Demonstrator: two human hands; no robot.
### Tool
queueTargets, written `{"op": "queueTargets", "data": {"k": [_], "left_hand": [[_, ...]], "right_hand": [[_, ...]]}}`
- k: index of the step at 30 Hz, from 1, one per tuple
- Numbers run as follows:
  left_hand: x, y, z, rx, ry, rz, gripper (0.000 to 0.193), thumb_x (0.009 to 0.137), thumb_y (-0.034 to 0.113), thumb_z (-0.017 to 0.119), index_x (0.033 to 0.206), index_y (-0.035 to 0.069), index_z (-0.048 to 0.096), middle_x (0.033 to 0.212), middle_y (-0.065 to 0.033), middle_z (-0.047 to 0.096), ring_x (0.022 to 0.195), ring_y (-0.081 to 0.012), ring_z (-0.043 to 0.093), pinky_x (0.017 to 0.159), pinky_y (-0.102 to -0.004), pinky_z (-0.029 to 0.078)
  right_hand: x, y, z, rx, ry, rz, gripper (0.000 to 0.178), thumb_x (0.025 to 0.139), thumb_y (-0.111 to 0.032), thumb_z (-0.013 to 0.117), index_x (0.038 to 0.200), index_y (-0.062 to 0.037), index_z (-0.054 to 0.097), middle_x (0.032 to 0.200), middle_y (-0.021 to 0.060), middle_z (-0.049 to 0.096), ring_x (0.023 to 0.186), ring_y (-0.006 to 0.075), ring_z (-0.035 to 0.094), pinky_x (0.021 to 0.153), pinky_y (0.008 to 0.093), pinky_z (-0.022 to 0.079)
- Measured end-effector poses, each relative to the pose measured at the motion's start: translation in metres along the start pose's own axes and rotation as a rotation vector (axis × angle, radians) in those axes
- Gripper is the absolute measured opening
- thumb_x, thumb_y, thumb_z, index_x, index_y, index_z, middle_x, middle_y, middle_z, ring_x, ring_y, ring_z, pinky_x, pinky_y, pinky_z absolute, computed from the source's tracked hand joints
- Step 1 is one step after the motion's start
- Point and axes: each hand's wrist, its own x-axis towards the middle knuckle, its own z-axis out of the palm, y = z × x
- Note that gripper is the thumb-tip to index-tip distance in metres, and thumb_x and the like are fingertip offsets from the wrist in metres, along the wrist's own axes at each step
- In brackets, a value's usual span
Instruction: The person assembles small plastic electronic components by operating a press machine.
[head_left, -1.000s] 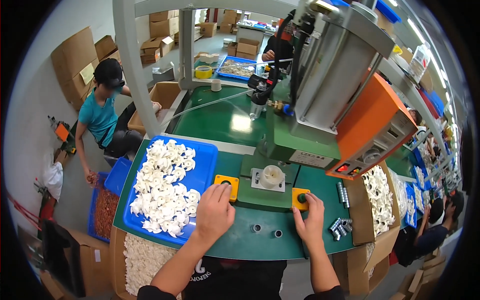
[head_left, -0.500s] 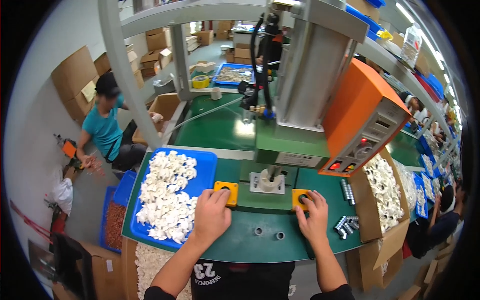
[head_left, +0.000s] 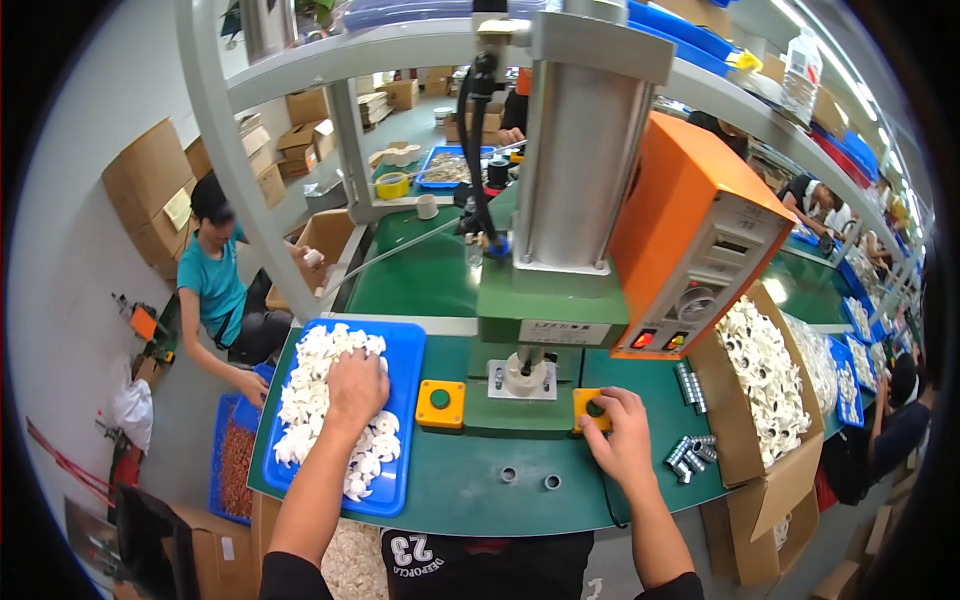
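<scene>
Leftward, off the yellow button box (head_left: 440, 405), the left hand (head_left: 357, 385) has been moved onto the white parts.

It is laid palm-down on the white plastic parts (head_left: 320, 400) heaped in the blue tray (head_left: 405, 350) at the bench (head_left: 450, 485) front edge; whether one is gripped cannot be told. The right hand (head_left: 620, 435) is pressed on the second button box (head_left: 585, 410). Two button boxes are seen; two grey rings (head_left: 527, 478) lie on open bench between the forearms.
</scene>
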Motion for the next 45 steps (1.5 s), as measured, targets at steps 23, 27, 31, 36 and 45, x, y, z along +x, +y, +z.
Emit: {"op": "queueTargets", "data": {"k": [23,27,31,36,45], "left_hand": [[-0.012,-0.016,-0.014,-0.376,0.061,0.092,0.021,0.080,0.009,0.072,0.099,0.003,0.078,0.096,-0.0163,0.072,0.096,-0.0369,0.064,0.089,-0.0475,0.052],[0.012,0.016,-0.045,-0.570,0.148,0.143,0.026,0.081,0.009,0.075,0.106,0.001,0.075,0.096,-0.0164,0.071,0.095,-0.0363,0.064,0.089,-0.0455,0.051],[0.020,0.086,-0.072,-0.730,0.190,0.389,0.023,0.076,0.013,0.081,0.096,0.003,0.073,0.095,-0.0143,0.072,0.090,-0.0356,0.065,0.083,-0.0445,0.052],[0.034,0.147,-0.078,-0.757,0.088,0.457,0.029,0.075,0.015,0.080,0.101,0.003,0.077,0.103,-0.0168,0.071,0.100,-0.0383,0.065,0.090,-0.0486,0.052],[0.032,0.150,-0.064,-0.741,-0.018,0.461,0.025,0.086,0.023,0.076,0.106,0.007,0.078,0.100,-0.0189,0.076,0.093,-0.0363,0.072,0.085,-0.0448,0.056]], "right_hand": [[0.059,0.019,-0.036,-0.020,0.334,-0.076,0.044,0.077,-0.016,0.086,0.115,-0.0027,0.068,0.106,0.0131,0.069,0.102,0.0350,0.064,0.090,0.0438,0.053],[0.048,0.111,-0.123,-0.572,0.584,0.130,0.069,0.080,-0.023,0.089,0.135,0.0051,0.057,0.130,0.0251,0.063,0.122,0.0438,0.058,0.108,0.0511,0.044],[0.017,0.068,-0.102,-0.431,0.427,0.101,0.063,0.083,-0.020,0.084,0.134,0.0045,0.057,0.133,0.0259,0.060,0.122,0.0450,0.056,0.106,0.0526,0.044],[-0.043,-0.033,-0.035,0.133,-0.094,-0.054,0.049,0.078,-0.019,0.088,0.117,0.0013,0.067,0.118,0.0185,0.067,0.109,0.0368,0.064,0.094,0.0446,0.053],[-0.080,-0.039,0.006,0.214,-0.249,0.008,0.040,0.079,-0.013,0.086,0.113,-0.0005,0.069,0.105,0.0144,0.070,0.101,0.0329,0.066,0.086,0.0418,0.055]]}}
